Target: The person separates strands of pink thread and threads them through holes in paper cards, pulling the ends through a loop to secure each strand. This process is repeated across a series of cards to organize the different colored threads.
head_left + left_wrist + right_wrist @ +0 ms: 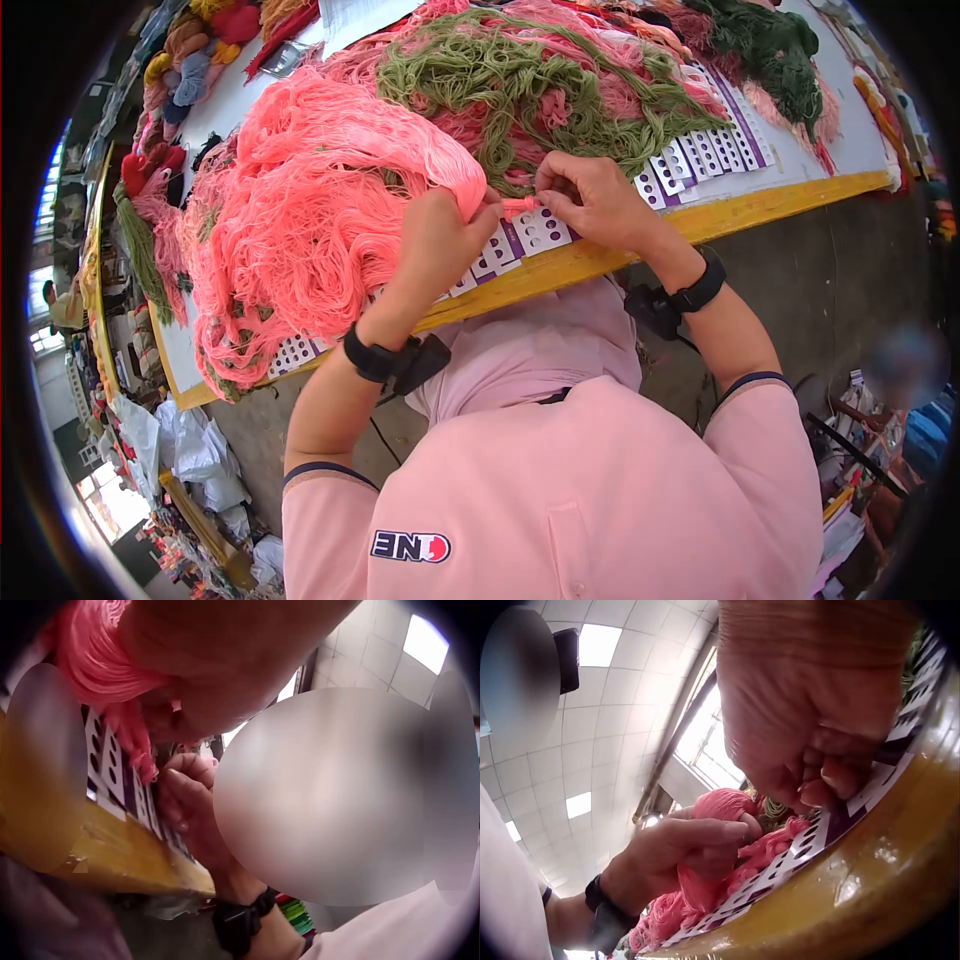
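A large heap of bright pink yarn [310, 200] spreads over the left part of the table. My left hand [440, 235] grips a gathered bundle of it, its strands looping smoothly over the fingers in the right wrist view. From that fist a short twisted tail of pink yarn [518, 206] reaches to the right. My right hand [598, 200] has its fingers curled and pinches at the end of this tail, just over the table's front edge. Beneath both hands lie white and purple cards with punched holes [543, 230]. Behind them green yarn [490, 80] lies tangled over more pink.
The table's yellow wooden edge [740, 207] runs in front of my body. Dark green yarn [780, 60] lies at the back right, multicoloured hanks [190, 65] at the back left. Plastic bags [200, 450] stand on the left, beyond the table.
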{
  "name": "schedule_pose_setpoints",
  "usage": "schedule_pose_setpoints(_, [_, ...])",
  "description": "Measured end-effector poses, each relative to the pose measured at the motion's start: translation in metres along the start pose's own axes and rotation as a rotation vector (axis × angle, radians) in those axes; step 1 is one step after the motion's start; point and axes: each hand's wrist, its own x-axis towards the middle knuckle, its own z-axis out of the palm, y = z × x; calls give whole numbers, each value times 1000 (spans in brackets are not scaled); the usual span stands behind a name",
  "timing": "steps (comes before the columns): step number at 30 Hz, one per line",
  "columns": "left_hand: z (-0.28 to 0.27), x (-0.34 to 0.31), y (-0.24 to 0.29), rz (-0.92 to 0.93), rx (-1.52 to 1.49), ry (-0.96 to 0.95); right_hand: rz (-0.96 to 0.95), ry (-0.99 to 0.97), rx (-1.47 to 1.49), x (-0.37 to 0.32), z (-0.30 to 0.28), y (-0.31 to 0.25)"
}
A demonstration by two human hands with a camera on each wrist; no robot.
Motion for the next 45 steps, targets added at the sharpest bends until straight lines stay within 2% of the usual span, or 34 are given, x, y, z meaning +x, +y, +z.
schedule_pose_setpoints(1, [7, -2, 3, -16, 59, 65, -3, 6, 13, -1, 0, 0])
schedule_pose_setpoints(4, [10, 0, 1, -54, 206, 71, -27, 23, 29, 0, 0, 0])
schedule_pose_setpoints(7, [12, 0, 9, 2, 136, 73, -77, 20, 0, 4, 0, 5])
schedule_pose_setpoints(10, [21, 2, 20, -41, 29, 137, -66, -2, 4, 4, -2, 9])
schedule_pose_setpoints(13, [33, 7, 19, -128, 425, 77, -14, 3, 29, 4, -3, 5])
schedule_pose_setpoints(19, [36, 11, 2, -105, 209, 58, -83, 31, 22, 1, -2, 10])
schedule_pose_setpoints(22, [34, 13, -3, -78, 265, 61, -109, 35, 31, 0, -2, 11])
schedule_pose_setpoints(25, [30, 15, 6, -203, 209, 11, -73, 42, 62, 1, -3, 13])
schedule_pose_setpoints(27, [36, 14, 8, -181, 362, 70, 21, 23, 93, 1, -5, 11])
schedule_pose_setpoints(28, [40, 13, 8, -169, 436, 100, 4, 17, 101, 0, -3, 11])
schedule_pose_setpoints(31, [37, 13, -1, -137, 214, 98, -84, 25, 68, -1, -1, 12])
schedule_pose_setpoints(34, [31, 7, 3, -52, -111, 190, -203, 43, -39, -1, 3, 8])
schedule_pose_setpoints(37, [33, 2, 20, -70, -26, 222, -253, 50, -152, 2, 4, 9])
schedule_pose_setpoints(40, [46, 8, 12, -146, 289, 117, -297, 56, -305, 4, 9, 11])
schedule_pose_setpoints(42, [48, 10, 11, -141, 283, 133, -290, 53, -371, 4, 10, 10])
schedule_pose_setpoints(45, [45, 10, 14, -185, 181, 128, -270, 42, -303, 2, 8, 10])
